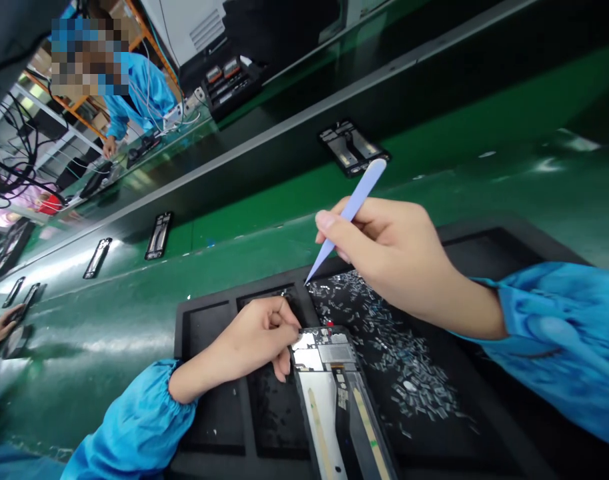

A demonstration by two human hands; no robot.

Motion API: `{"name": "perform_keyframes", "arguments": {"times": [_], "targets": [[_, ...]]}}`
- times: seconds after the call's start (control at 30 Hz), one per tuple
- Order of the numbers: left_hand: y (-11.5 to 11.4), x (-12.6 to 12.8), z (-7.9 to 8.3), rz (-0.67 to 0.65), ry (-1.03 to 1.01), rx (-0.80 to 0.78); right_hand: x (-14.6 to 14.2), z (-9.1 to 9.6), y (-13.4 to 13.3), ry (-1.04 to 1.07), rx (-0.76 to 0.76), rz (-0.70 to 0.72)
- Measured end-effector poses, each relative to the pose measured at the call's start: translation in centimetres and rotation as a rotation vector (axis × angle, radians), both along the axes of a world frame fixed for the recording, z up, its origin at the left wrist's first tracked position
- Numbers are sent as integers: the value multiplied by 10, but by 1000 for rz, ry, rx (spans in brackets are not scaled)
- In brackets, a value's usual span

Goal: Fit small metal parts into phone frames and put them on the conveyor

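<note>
Item: opened phone chassis, lying lengthwise in a black compartmented tray on the green worktop; its lower end runs off the bottom edge of the view.

Left hand: fingers curled narrow, pinching at the chassis's top left corner and touching it.

Right hand: closed on a pale blue pointed tool, held like a pen; the tip hangs just above the tray's dividing wall, at the edge of the right compartment.

Right compartment: scattered small metal parts, close beside the chassis.

Left compartments: open room.

Beyond the tray: a bare green strip, then the conveyor belt carrying further phone frames, well apart.

Far left: another person in a blue smock.
</note>
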State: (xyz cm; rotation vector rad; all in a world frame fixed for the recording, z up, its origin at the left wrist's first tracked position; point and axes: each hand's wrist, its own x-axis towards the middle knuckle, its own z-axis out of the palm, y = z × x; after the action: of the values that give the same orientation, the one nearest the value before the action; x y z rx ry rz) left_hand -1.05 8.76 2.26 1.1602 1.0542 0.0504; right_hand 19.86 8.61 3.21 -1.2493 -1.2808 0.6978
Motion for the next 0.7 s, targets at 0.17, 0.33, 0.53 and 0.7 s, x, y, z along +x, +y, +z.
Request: {"name": "perform_keyframes", "arguments": {"times": [0.17,0.33,0.53,0.7], "targets": [[-1,-2,-1,-32,19,29,13,-3,8,-218,-169,252],[1,-1,2,-50,67,100,26,-10,23,-462,-221,645],[-46,-22,33,52,371,1000,44,-4,20,-322,-195,733],[-151,-19,5,68,550,1428,70,-5,-23,-424,132,739]]}}
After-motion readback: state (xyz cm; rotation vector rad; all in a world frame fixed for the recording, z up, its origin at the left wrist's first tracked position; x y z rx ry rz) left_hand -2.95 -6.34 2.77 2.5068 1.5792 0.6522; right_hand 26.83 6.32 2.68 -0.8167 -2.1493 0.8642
